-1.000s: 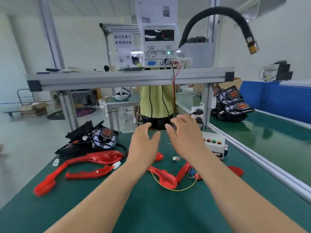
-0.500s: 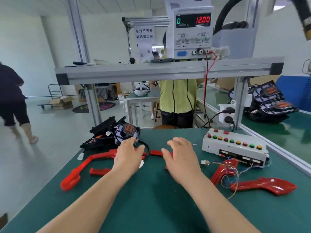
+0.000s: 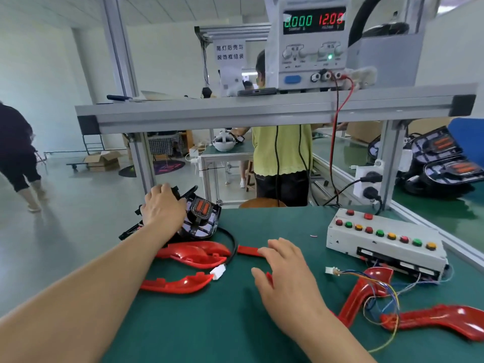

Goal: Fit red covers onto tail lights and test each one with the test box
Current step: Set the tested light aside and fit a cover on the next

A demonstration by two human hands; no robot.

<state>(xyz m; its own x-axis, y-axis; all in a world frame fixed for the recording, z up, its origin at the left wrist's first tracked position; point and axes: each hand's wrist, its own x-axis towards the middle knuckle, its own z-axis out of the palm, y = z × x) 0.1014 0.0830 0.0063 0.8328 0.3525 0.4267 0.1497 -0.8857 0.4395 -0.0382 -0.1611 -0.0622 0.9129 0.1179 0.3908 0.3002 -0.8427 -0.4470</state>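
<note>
A black tail light [image 3: 203,218] with orange lenses lies at the far left of the green table [image 3: 235,323]. My left hand [image 3: 163,209] reaches over it, fingers curled on its black housing. Two red covers [image 3: 193,254] [image 3: 178,284] lie just in front of it, beside a black cable ending in a white connector [image 3: 218,271]. My right hand [image 3: 285,271] hovers with relaxed fingers over a thin red piece [image 3: 248,250]. The white test box [image 3: 385,239] with coloured buttons stands to the right. Two more red covers [image 3: 364,292] [image 3: 440,320] lie among its loose wires [image 3: 382,294].
A power supply [image 3: 311,43] reading 12.00 sits on the aluminium shelf [image 3: 262,111] overhead, its red lead hanging down. A person in a yellow-green shirt [image 3: 281,150] stands behind the bench. Stacked tail lights [image 3: 440,163] lie on the right bench. Another person [image 3: 15,153] walks at far left.
My left hand has moved forward and left from the red covers onto the black tail light. My right hand stays low near the thin red piece.
</note>
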